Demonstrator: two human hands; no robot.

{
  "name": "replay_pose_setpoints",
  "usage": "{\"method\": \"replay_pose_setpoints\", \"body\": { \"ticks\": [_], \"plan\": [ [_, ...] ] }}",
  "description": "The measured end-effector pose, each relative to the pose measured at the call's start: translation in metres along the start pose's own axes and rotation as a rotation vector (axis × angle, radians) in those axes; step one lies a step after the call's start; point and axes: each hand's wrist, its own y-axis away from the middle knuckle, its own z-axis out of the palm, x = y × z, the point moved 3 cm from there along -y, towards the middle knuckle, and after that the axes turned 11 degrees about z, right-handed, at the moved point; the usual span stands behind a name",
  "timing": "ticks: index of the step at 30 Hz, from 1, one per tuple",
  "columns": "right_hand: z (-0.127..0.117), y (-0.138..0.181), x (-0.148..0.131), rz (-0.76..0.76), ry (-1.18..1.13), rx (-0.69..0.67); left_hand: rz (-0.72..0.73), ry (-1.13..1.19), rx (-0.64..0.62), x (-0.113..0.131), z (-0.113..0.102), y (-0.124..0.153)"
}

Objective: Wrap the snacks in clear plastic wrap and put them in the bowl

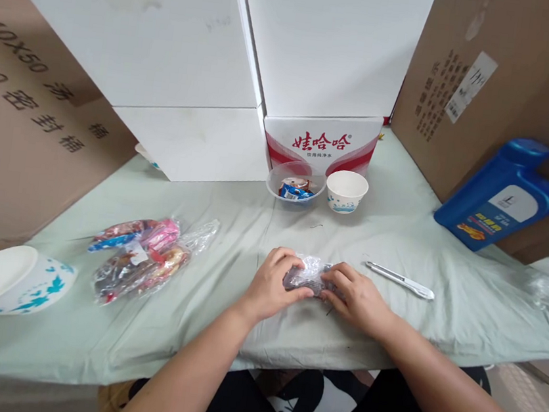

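Dark-grey oblong bundle in clear plastic [310, 279], lower centre; left hand [270, 283] and right hand [354, 296] grip opposite ends, fingers closed

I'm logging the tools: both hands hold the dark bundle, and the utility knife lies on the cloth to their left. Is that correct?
The side is wrong: the left hand and right hand hold the dark bundle, but the head view shows the utility knife on the cloth to their right.
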Motion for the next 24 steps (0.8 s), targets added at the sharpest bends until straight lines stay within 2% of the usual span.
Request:
{"method": "replay_pose_setpoints", "body": {
  "ticks": [2,4,9,11,14,18,24],
  "plan": [
    [0.0,0.001,-0.002,-0.025,0.022,0.026,0.018,-0.019,0.017,0.003,0.002,0.0],
    [0.001,0.002,-0.003,-0.049,0.061,0.056,-0.024,0.038,0.065,0.001,0.003,0.001],
    [-0.004,0.001,0.003,-0.006,0.101,0.125,-0.401,0.252,0.348,-0.028,-0.004,0.007],
    [-0.008,0.0,0.006,0.031,0.086,0.168,-0.536,0.287,0.398,-0.039,-0.008,0.01],
    [-0.013,-0.001,0.01,0.083,0.056,0.197,-0.603,0.212,0.305,-0.044,-0.012,0.012],
    [-0.017,-0.001,0.016,0.168,0.013,0.187,-0.495,-0.035,0.168,-0.036,-0.017,0.011],
    [-0.03,-0.003,0.038,0.361,-0.069,0.354,-0.435,-0.15,0.17,-0.033,-0.031,0.011]
  ]
}}
